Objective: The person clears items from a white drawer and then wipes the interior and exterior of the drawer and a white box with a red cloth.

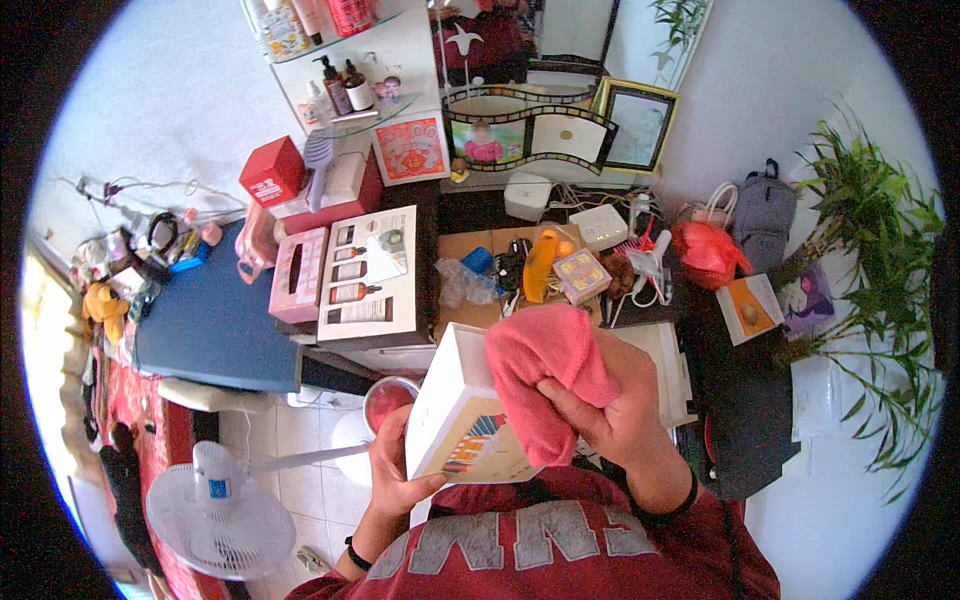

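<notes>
A white box with an orange and blue printed picture is held up close to my chest, tilted. My left hand grips its lower left corner, the thumb on the printed side and the fingers on the far side. In my right hand is a bunched pink-red cloth, pinched beneath the thumb. The cloth lies against the upper right part of the box and hides that part of it.
Ahead, a dresser carries a skincare gift box, a pink tissue box and loose clutter around a yellow box. A standing fan is at left, near a bin. A plant stands right. Another person is far left.
</notes>
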